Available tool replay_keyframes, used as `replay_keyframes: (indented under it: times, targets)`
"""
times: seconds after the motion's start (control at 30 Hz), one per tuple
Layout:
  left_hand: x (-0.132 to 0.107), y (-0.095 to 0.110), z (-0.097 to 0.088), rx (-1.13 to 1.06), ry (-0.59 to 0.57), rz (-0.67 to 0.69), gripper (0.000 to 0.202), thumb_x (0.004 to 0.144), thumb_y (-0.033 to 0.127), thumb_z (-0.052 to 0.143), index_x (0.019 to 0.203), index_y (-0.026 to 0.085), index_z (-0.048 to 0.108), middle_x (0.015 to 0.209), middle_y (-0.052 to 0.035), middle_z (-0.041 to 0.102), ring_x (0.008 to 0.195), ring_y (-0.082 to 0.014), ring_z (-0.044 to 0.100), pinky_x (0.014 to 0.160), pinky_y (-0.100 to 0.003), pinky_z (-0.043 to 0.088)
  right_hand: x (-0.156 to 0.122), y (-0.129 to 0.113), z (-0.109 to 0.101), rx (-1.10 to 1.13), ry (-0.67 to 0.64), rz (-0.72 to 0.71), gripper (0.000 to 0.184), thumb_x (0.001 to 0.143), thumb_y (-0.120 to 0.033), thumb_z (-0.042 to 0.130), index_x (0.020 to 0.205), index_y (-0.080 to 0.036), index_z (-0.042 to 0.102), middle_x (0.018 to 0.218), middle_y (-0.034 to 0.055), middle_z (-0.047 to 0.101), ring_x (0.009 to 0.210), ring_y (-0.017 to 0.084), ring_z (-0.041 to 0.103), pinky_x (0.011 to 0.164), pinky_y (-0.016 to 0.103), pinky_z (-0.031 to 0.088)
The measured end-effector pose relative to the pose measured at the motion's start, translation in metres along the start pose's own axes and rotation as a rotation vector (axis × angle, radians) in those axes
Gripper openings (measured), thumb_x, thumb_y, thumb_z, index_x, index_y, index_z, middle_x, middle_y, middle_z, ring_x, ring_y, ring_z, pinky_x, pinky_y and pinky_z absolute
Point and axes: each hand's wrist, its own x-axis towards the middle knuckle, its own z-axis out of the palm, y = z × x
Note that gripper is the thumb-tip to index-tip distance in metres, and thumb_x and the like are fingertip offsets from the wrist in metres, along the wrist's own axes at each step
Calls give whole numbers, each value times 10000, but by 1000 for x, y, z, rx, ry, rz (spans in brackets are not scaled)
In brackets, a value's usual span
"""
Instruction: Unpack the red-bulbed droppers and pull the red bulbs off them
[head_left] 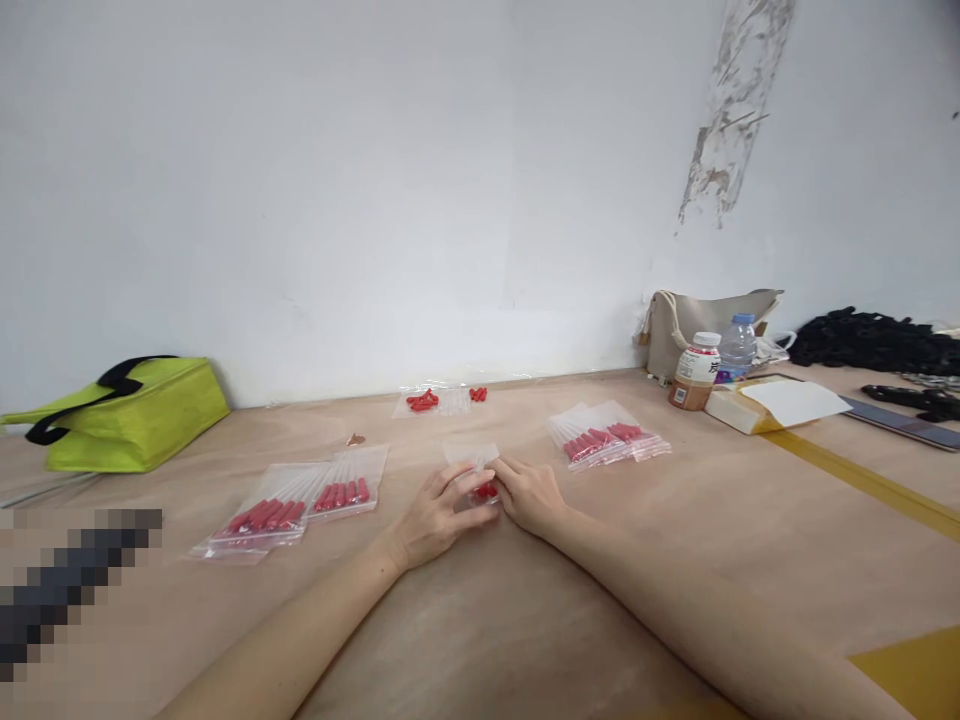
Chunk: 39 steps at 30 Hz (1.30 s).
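Observation:
In the middle of the table a small clear plastic zip bag point(472, 455) lies between my hands, with red pieces point(486, 490) showing inside. My left hand point(442, 515) holds the bag from the left, its fingers curved over it and the thumb near its lower edge. From the right, my right hand point(531, 492) is closed on the bag's edge with the fingers pressed together. Fingers cover part of the bag. Left of my hands lie overlapping bags of red-ended sticks point(274, 510). More such bags point(600, 435) lie to the right.
By the wall are loose red pieces point(424, 400) and clear plastic point(454, 400). A lime-green bag point(150, 415) stands left. At right are a brown bottle point(696, 372), a water bottle point(739, 345), a beige bag point(664, 325), a tissue pack point(739, 405) and a black heap point(874, 340).

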Motion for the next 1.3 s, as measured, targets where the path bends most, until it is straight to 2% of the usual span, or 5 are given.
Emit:
replay_keyframes:
  times: [0.13, 0.4, 0.57, 0.93, 1.3]
  targets:
    - [-4, -8, -10, -143, -156, -200, 783, 712, 549, 544, 1331, 163, 257, 1350, -127, 347, 1279, -284, 217, 1022, -453, 266, -3, 21, -4, 78, -115, -213, 238, 828, -123, 395, 984, -222, 544, 915, 22, 627, 782, 130, 561, 578, 199, 332]
    - [-13, -20, -10, -197, -406, -541, 443, 873, 439, 324, 1270, 258, 399, 1319, -42, 424, 1233, -221, 344, 1039, -445, 239, -3, 31, -6, 269, 2, 36, 111, 749, -170, 529, 851, -189, 569, 810, 28, 597, 758, 150, 537, 671, 242, 398]
    - [-13, -18, -5, -248, -371, -553, 398, 863, 382, 368, 1234, 259, 444, 1287, -36, 450, 1176, -193, 405, 993, -365, 327, 0, 28, -3, 268, 71, 224, 83, 676, -239, 630, 620, -181, 613, 666, 18, 561, 721, 158, 512, 682, 264, 386]
    - [-10, -18, -11, -101, -247, -602, 421, 703, 430, 574, 1074, 233, 558, 876, -28, 600, 874, -215, 535, 800, -358, 388, 3, 26, -8, 576, -248, 106, 286, 644, -339, 684, 889, -197, 644, 654, -51, 511, 615, 93, 445, 565, 189, 339]
    - [-10, -16, -10, -134, -229, -624, 402, 753, 496, 519, 1035, 218, 583, 860, -32, 610, 817, -190, 548, 719, -307, 413, 3, 22, -7, 719, -258, 175, 230, 640, -327, 686, 809, -175, 649, 674, -34, 538, 587, 80, 441, 542, 184, 342]
